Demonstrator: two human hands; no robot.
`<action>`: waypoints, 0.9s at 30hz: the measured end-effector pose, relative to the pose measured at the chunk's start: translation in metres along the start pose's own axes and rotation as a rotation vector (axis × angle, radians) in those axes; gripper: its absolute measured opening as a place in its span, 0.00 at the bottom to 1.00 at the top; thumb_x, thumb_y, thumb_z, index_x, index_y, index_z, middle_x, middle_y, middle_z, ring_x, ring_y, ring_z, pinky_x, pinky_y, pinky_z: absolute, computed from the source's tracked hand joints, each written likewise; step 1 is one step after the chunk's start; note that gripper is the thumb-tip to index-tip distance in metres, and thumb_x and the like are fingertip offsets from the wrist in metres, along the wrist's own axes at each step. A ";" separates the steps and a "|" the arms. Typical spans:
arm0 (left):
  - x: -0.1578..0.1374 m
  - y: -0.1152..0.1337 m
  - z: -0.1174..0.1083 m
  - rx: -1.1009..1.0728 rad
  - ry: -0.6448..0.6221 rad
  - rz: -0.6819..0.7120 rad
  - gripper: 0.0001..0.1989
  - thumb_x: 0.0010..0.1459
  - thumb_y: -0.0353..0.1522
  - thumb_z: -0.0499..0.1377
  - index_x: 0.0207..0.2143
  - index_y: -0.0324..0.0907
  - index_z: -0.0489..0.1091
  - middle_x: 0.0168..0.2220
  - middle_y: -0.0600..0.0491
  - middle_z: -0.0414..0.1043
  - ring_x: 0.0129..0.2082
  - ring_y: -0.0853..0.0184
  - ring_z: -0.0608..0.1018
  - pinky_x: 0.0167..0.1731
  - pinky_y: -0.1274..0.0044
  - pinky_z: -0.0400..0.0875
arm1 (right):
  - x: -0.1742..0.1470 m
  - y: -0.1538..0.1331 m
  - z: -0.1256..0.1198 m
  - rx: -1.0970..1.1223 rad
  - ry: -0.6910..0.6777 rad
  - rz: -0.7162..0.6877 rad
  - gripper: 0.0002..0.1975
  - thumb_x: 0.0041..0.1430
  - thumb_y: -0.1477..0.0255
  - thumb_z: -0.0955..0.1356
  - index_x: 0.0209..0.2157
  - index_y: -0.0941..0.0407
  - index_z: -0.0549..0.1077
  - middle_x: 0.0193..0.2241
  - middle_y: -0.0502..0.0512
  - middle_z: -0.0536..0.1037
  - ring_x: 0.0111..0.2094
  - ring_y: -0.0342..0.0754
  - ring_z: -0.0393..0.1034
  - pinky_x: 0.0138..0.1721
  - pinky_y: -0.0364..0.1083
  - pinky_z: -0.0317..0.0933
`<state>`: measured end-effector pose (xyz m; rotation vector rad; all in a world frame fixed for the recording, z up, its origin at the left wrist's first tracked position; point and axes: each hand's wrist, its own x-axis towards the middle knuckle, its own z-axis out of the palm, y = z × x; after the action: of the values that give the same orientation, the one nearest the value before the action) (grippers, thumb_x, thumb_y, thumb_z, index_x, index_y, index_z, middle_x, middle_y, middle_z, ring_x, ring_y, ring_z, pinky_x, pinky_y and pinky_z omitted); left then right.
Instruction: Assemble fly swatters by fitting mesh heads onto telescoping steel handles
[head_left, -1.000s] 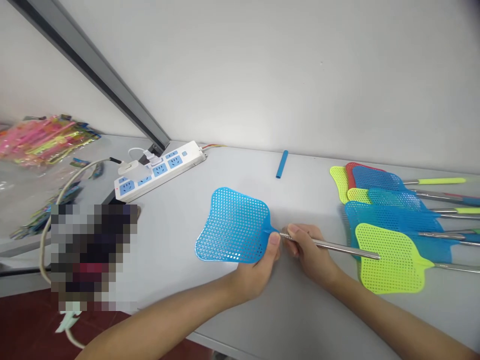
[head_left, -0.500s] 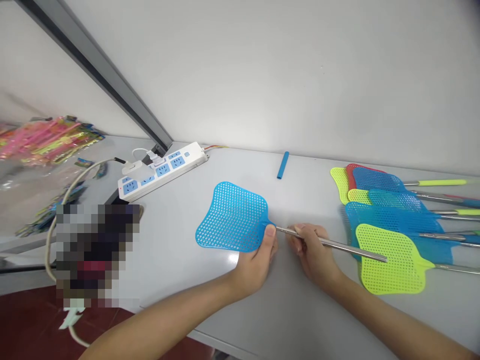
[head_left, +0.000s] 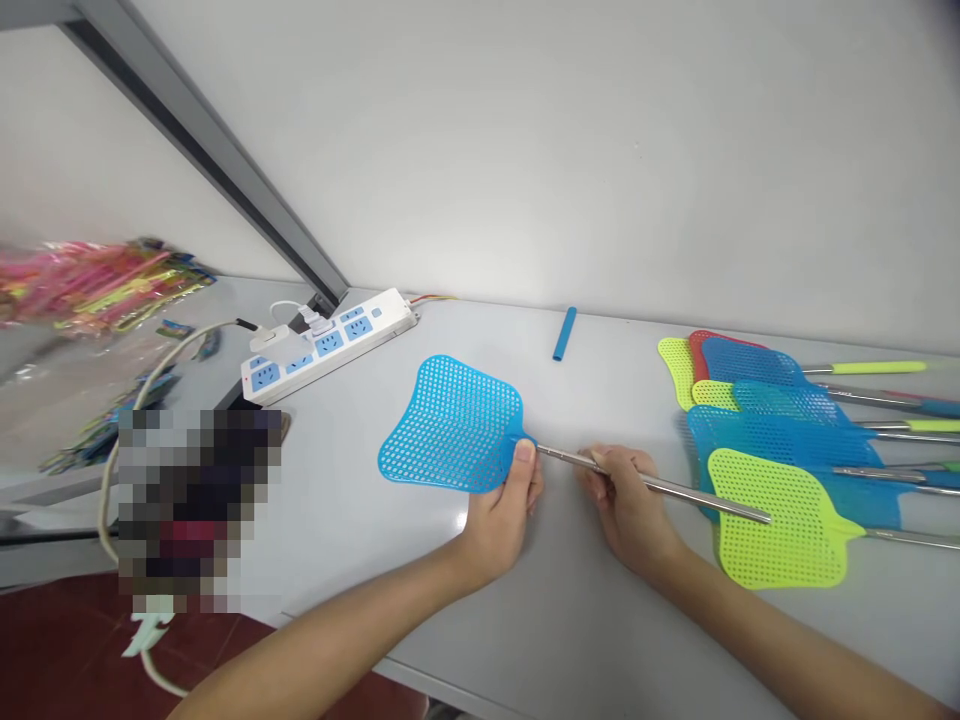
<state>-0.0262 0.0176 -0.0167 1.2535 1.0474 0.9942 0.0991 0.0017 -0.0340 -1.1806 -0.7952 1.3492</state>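
A blue fly swatter (head_left: pixel 454 425) with a perforated head and a metal telescopic rod is held between both hands. My left hand (head_left: pixel 502 510) is closed on the neck of its head, thumb on top. My right hand (head_left: pixel 626 495) grips the metal rod partway along. The rod's far end reaches over a yellow-green fly swatter (head_left: pixel 780 520) on the table. A short blue tube (head_left: pixel 565 334) lies near the wall, apart from both hands.
Several blue, red and yellow-green swatters (head_left: pixel 765 430) overlap at the right. A white power strip (head_left: pixel 330 345) with plugs stands at the back left. A white cable (head_left: pixel 112 480) hangs at the left, near plastic-wrapped goods (head_left: pixel 97 285). The grey table (head_left: pixel 337 520) meets the wall behind.
My left hand has drawn the swatter head slightly to the left, away from my right hand, and more of the thin rod shows between them. My right hand stays nearly in place.
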 end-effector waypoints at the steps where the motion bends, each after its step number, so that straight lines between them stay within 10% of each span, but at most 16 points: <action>1: 0.000 0.000 0.000 0.003 -0.003 0.000 0.21 0.59 0.39 0.41 0.15 0.41 0.50 0.14 0.59 0.47 0.15 0.75 0.55 0.18 0.79 0.52 | 0.000 0.000 -0.001 -0.002 -0.007 0.000 0.19 0.52 0.69 0.60 0.10 0.56 0.55 0.11 0.46 0.51 0.17 0.40 0.46 0.21 0.43 0.43; 12: 0.000 0.002 -0.003 0.117 0.067 -0.012 0.21 0.56 0.43 0.45 0.15 0.42 0.50 0.14 0.59 0.49 0.17 0.74 0.56 0.21 0.78 0.52 | 0.002 0.001 -0.002 -0.034 -0.148 -0.014 0.20 0.54 0.67 0.58 0.11 0.56 0.55 0.12 0.47 0.53 0.18 0.40 0.48 0.22 0.43 0.44; 27: 0.004 0.003 -0.007 0.111 -0.159 -0.069 0.18 0.56 0.43 0.45 0.19 0.42 0.52 0.15 0.60 0.51 0.18 0.74 0.56 0.23 0.78 0.52 | 0.002 -0.002 -0.002 -0.207 -0.295 -0.031 0.22 0.56 0.61 0.56 0.13 0.57 0.60 0.13 0.49 0.58 0.20 0.41 0.52 0.24 0.43 0.46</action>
<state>-0.0325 0.0235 -0.0145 1.3542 1.0258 0.7792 0.1014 0.0037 -0.0333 -1.1352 -1.1826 1.4617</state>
